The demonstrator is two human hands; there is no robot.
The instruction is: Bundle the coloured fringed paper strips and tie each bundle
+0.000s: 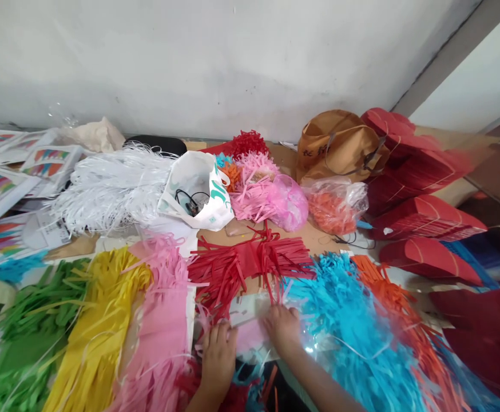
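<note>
A pink fringed paper piece (pixel 250 336) stretches between my two hands at the front middle, its strands showing near both. My left hand (pixel 219 350) has its fingers curled over the left end. My right hand (pixel 282 327), a little blurred, closes on the right end. Just beyond lies a red fringed paper bundle (pixel 250 257). Stacks of pink fringed paper (pixel 166 323), yellow fringed paper (pixel 102 320) and green fringed paper (pixel 35 332) run along the left. To the right of my right hand spread blue fringed paper (pixel 348 320) and orange fringed paper (pixel 400 309).
Behind stand a white plastic bag (pixel 215 209) with dark cords inside, a white string bundle (pixel 112 186) and a brown bag (pixel 340 143). A clear bag of orange strips (pixel 336 209) sits near red paper stacks (pixel 425 217). Printed packets (pixel 46 163) lie far left.
</note>
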